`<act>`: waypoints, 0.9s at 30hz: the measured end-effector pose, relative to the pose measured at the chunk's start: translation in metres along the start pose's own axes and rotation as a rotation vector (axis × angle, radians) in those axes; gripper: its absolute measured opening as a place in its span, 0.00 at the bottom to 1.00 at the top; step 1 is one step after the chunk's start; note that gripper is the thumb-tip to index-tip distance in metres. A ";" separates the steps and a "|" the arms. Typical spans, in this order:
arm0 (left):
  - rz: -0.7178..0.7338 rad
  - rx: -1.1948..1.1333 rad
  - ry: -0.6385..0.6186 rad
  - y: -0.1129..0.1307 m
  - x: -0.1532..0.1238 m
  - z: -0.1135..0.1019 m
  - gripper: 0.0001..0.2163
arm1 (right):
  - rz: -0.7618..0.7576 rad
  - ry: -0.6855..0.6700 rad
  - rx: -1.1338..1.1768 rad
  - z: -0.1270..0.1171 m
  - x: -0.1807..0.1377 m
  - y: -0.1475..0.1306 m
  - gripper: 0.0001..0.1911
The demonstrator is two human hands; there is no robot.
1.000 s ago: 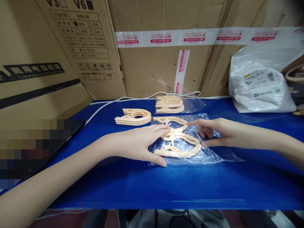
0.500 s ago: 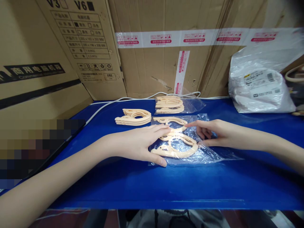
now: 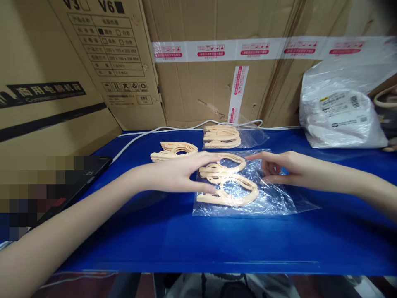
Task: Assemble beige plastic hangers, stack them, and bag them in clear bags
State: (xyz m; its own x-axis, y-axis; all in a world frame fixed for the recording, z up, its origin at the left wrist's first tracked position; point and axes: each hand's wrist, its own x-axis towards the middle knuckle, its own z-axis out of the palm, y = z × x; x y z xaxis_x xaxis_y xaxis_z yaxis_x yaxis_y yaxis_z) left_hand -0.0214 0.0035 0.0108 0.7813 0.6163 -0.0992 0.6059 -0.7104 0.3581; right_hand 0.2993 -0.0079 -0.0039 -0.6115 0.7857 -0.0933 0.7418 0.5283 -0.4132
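A clear plastic bag [image 3: 276, 198] lies flat on the blue table, holding beige curved pieces that look like folding hangers [image 3: 231, 201]. Over the bag's left side my left hand [image 3: 176, 171] reaches in, thumb and fingers spread, its fingertips at the hangers; whether they press on them I cannot tell. To the right, my right hand [image 3: 282, 165] has its index finger stretched toward the upper hanger and its thumb low near the bag, the other fingers curled, with nothing visible in it. A loose stack of similar hangers [image 3: 167, 155] sits partly behind my left hand.
Behind the bag lies another bagged set of hangers [image 3: 221, 136]. A white cable [image 3: 139, 136] runs along the back below cardboard boxes [image 3: 192, 91]. At back right stands a white plastic parcel [image 3: 344, 116]. A dark phone-like device [image 3: 96, 171], partly blurred, lies at left.
My left hand has shifted away from me and slightly left, its thumb leaving the bag's near edge for the lower hanger. My right hand has drawn slightly right and away from me.
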 end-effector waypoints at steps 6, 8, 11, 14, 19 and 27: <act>-0.202 0.138 0.224 -0.041 -0.005 -0.029 0.39 | 0.002 0.091 -0.066 -0.005 -0.004 0.001 0.36; -0.321 0.178 0.186 -0.054 -0.009 -0.038 0.43 | -0.021 0.089 -0.080 -0.005 -0.005 0.002 0.37; -0.427 0.173 0.090 -0.067 -0.013 -0.045 0.45 | -0.046 0.048 -0.093 -0.004 -0.005 0.006 0.39; -0.434 0.133 0.047 -0.073 -0.013 -0.047 0.45 | -0.058 0.048 -0.105 -0.002 -0.005 0.009 0.39; -0.411 0.121 0.062 -0.074 -0.012 -0.047 0.41 | -0.074 0.059 -0.096 -0.001 -0.005 0.007 0.38; -0.341 0.139 0.224 -0.062 -0.007 -0.043 0.36 | -0.007 0.175 -0.147 -0.010 -0.008 0.008 0.29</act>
State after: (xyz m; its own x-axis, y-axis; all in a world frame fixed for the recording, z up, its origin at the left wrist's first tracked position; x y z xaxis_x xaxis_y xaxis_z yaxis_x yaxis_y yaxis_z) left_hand -0.0713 0.0581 0.0290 0.4901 0.8715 0.0192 0.8503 -0.4828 0.2096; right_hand 0.3126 -0.0071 0.0025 -0.5696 0.8187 0.0727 0.7773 0.5653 -0.2760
